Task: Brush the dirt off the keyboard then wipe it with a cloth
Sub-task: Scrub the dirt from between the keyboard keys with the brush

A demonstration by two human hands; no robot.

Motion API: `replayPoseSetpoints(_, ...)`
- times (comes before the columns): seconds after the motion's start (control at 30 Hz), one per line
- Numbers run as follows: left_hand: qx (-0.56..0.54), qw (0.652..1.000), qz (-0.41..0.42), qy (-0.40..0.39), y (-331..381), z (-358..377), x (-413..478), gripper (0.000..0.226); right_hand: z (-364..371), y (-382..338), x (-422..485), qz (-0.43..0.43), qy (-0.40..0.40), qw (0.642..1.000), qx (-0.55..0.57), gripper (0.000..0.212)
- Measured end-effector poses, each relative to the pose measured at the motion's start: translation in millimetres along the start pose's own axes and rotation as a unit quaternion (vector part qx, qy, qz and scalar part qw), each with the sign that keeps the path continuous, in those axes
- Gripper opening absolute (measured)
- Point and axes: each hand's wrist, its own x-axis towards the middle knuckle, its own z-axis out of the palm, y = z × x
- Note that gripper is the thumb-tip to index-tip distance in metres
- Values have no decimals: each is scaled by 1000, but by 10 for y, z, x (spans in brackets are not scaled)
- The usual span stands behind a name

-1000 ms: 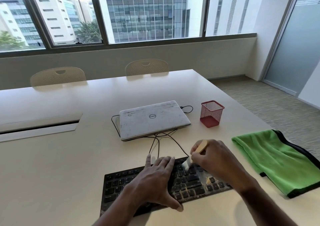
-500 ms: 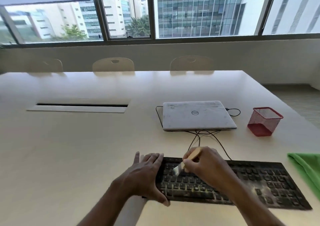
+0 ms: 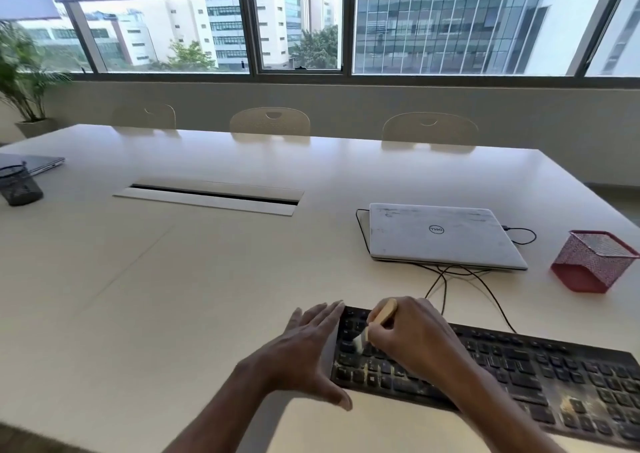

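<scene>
- Black keyboard (image 3: 519, 376) lies on the near right part of the pale worktop (image 3: 173, 279) and runs down toward the right edge of the view. Tan crumbs and dust speckle its keys, thickest in the lower left rows and near the right end.
- Left hand (image 3: 304, 352) is flat, with straight fingers held together. It rests against the keyboard's left end, fingertips at the far corner and thumb stretched along the near edge.
- Right hand (image 3: 412, 338) is curled round a small brush (image 3: 382, 314) and pinches it low on the wooden handle, whose end sticks up past the knuckles. The pale bristles touch keys in the upper left block, just beside the left hand.
- Closed silver laptop (image 3: 440, 234) sits behind the keyboard, well apart from it. Dark cables (image 3: 446, 279) trail from the laptop's near edge toward the keyboard.
- Red mesh pen pot (image 3: 592, 262) stands right of the laptop, near the worktop's right edge.
- Black mesh pot (image 3: 19, 185) stands at the far left, with a second closed laptop (image 3: 38, 163) just behind it.
- Long cable slot (image 3: 211, 194) is set into the middle of the worktop.
- Three pale chair backs (image 3: 270, 121) line the far side, below the windows.
</scene>
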Motion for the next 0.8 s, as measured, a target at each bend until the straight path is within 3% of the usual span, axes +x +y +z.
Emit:
replayPoseSetpoints(0.2,-6,1000,24,14,-68,61,74,145,40,-33,-42,40,-20,998,-35,20)
replayPoseSetpoints(0.33,-2,999,40,16,-102,65,113,145,37,-41,-44,50,19,998,-25,16)
replayPoseSetpoints(0.47,5,998,56,12,-129,57,161,145,87,-36,-81,66,-11,997,-32,20)
replayPoseSetpoints(0.6,-5,998,66,21,-127,58,159,145,79,-41,-91,64,38,997,-29,17)
replayPoseSetpoints(0.73,1,997,72,32,-157,71,160,144,106,-56,-109,77,-13,997,-27,19)
replayPoseSetpoints(0.8,1,997,76,33,-168,80,153,143,96,-86,-109,70,2,997,-32,19)
